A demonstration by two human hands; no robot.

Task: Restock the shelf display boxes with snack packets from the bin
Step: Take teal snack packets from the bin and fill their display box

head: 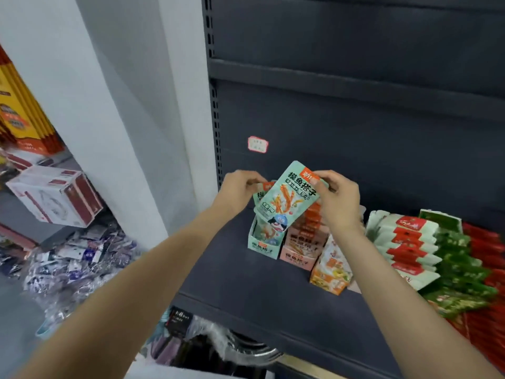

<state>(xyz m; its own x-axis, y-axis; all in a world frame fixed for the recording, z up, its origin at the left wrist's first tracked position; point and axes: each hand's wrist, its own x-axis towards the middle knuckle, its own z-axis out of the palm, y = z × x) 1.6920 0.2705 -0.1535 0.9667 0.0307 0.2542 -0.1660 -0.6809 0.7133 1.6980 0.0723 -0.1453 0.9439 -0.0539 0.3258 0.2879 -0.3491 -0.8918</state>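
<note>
right now both hands are up over the left end of the dark shelf [246, 280], close to its back panel. the right hand [340, 199] has its thumb and curled fingers pinched on the top right corner of a mint-green snack packet [287, 198], which hangs tilted, its lower end just above the open top of the green display box [262, 246]. the left hand [240, 187] has its fingers curled around the top of a second green packet [261, 191] that sits partly behind the first one, above the same box; how firmly it grips is hard to tell.

the green display box stands at the left end of a row near the middle of the shelf, touching a pink display box [299, 250] on its right, then an orange display box [332, 269] beside that. toward the shelf's right edge lie overlapping rows of white-and-red packets [404, 244], green packets [461, 266] and red packets [489, 274]. a small red-bordered price label [257, 144] is stuck on the back panel above the hands. off the shelf's left edge, on the floor, sit a white-and-red carton [57, 195] and a heap of blue-and-white packets [79, 258].
</note>
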